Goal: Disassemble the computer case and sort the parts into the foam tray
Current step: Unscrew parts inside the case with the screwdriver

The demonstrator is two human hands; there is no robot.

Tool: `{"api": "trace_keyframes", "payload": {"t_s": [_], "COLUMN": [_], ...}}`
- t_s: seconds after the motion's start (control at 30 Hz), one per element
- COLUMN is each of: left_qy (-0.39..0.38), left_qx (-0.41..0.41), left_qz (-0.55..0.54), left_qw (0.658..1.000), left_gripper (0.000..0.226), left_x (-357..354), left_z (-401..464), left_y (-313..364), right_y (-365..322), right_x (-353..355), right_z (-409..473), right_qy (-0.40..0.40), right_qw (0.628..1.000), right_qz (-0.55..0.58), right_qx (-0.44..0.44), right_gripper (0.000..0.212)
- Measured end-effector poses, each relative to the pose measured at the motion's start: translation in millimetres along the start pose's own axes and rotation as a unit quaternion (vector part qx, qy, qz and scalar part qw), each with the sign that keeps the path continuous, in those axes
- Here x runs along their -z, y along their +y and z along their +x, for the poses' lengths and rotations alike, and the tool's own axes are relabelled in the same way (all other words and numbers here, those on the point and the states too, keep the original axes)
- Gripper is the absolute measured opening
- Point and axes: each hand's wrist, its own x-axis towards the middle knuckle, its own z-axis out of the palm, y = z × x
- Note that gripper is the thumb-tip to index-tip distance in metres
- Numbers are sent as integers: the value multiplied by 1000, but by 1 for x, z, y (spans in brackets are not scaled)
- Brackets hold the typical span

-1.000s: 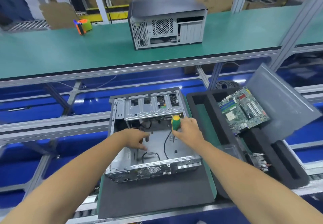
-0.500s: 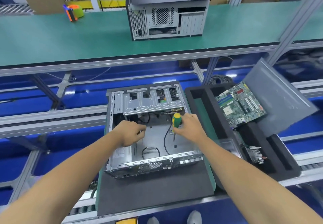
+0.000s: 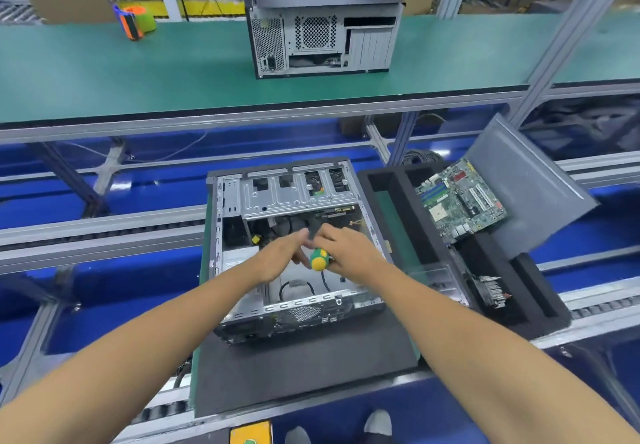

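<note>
Over the open computer case (image 3: 294, 253) on the worktop (image 3: 304, 374), our right hand (image 3: 349, 253) clamps the green-yellow screwdriver (image 3: 319, 259); our left hand (image 3: 280, 256), fingers loosely apart, touches it. The foam tray (image 3: 408, 221) lies just right, holding the motherboard (image 3: 460, 197).

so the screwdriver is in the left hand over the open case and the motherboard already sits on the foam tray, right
Not quite: the head view shows the screwdriver in the right hand, not the left hand. The rest holds: both hands are over the open case, and the motherboard sits on the foam tray.
</note>
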Motion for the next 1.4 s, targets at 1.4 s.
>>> {"api": "trace_keyframes", "payload": {"t_s": [1.4], "left_qy": [371], "left_qx": [52], "left_qz": [-136], "left_qw": [917], "left_gripper": [16], "left_x": [-122], "left_z": [-172], "left_y": [-74], "right_y": [-101], "right_x": [-51], "right_z": [-1], "right_qy": [-230], "right_qw": [970], "right_qz": [37], "right_qx": [-74], "right_gripper": [54]}}
